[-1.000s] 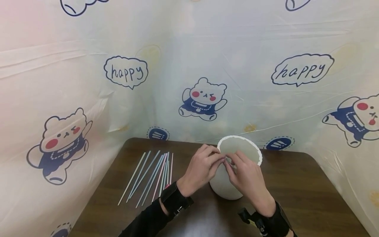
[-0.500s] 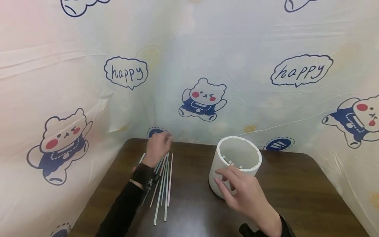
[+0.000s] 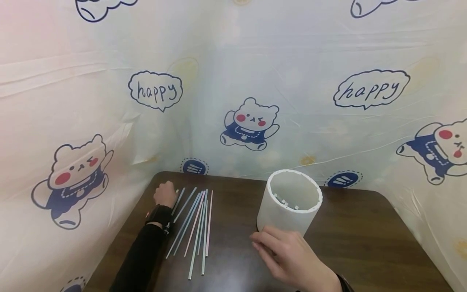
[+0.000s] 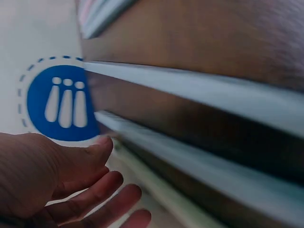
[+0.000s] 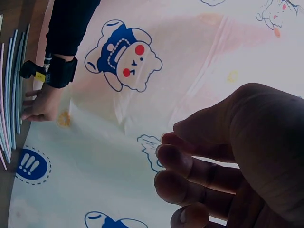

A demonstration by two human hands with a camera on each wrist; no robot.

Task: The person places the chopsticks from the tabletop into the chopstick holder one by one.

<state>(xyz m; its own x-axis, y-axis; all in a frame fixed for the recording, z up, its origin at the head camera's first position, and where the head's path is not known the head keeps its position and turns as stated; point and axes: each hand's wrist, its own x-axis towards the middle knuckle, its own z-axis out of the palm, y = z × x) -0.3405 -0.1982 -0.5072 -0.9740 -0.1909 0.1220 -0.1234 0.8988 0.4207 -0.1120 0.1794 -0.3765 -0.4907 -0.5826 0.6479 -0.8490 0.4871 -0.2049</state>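
My left hand (image 3: 166,194) is at the far left of the table, at the upper end of the leftmost thin stick. In the left wrist view, its thumb (image 4: 97,149) is close to the tip of a pale green stick (image 4: 152,183), and the other fingers are loosely bent; contact is unclear. Several pastel sticks (image 3: 193,219) in blue, green and pink lie fanned out beside that hand. My right hand (image 3: 288,255) hovers in front of a white cylindrical container (image 3: 281,213), fingers loosely curled around nothing. Small pale ends (image 3: 296,207) show inside the container near its front wall.
The brown wooden table (image 3: 365,243) has rounded far corners. Behind it and at both sides hangs a pale printed curtain (image 3: 204,121) with bear drawings. A dark wrist strap (image 3: 160,217) sits on the left forearm.
Both hands have parted from the container's rim. The left moved across the sticks to the far left; the right dropped back toward me. The sticks and container stayed in place.
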